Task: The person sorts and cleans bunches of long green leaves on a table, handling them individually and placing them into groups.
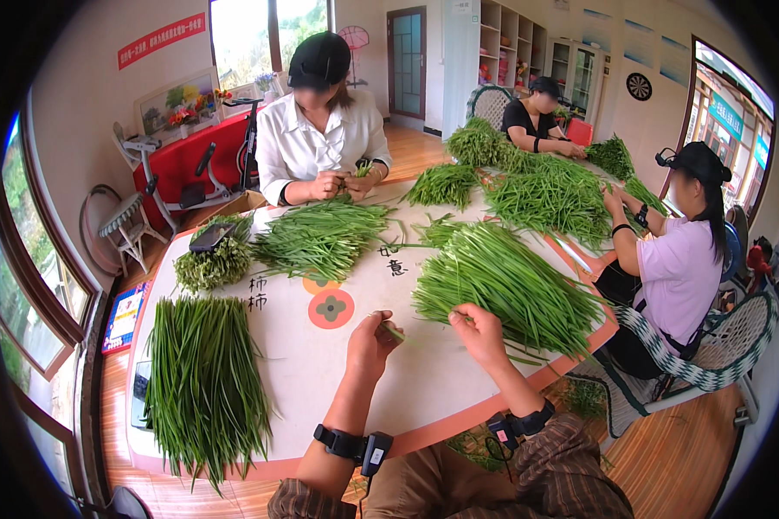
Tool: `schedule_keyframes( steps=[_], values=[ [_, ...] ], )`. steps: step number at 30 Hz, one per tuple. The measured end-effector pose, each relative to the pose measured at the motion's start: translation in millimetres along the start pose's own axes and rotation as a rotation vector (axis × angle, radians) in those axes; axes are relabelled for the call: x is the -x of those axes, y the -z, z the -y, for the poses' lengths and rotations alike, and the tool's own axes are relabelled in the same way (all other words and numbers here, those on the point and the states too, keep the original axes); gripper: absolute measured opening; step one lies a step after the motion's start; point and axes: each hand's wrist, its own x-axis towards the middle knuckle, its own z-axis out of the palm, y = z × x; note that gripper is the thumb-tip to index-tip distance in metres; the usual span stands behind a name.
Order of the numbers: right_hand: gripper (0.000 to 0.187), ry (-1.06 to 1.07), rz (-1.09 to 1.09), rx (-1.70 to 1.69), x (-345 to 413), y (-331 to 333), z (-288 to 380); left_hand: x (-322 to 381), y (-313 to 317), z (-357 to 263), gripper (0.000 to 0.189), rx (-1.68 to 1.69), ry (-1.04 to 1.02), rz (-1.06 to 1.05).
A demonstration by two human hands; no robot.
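Observation:
Above the near part of the table, my left hand (371, 342) is curled round a short green piece of leaf (395, 335), blurred at its fingertips. My right hand (483, 336) has thumb and forefinger pinched together beside the near-left edge of a large heap of garlic chives (503, 282); whether anything thin is between them cannot be made out. To the left, a neat stack of long chives (204, 376) lies with its leaf tips hanging over the table edge. A looser pile of chives (328, 237) lies farther back.
A dark phone (211, 238) rests on a bundle of greens (217, 266). Another device (141, 389) lies partly under the left stack. Across the pale table (337, 402), a person in white (324, 136) holds stalks. Two other people handle greens at right, near a woven chair (707, 363).

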Motion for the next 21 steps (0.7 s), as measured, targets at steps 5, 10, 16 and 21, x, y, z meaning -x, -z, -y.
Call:
schedule_keyframes(
  steps=[5,10,16,21],
  values=[
    [0.018,0.09,-0.014,-0.109,-2,1,-17,9,-19,-4,0.031,-0.151,0.027,0.005],
    [0.017,0.041,0.17,-0.107,7,-21,-6,17,-26,-4,0.033,-0.136,0.119,0.165],
    [0.016,-0.067,0.346,-0.164,15,-30,9,11,-19,2,0.031,-0.285,0.073,0.15],
    [0.022,0.005,0.122,0.087,-21,3,5,10,-17,4,0.027,-0.186,0.029,0.038]
  ],
)
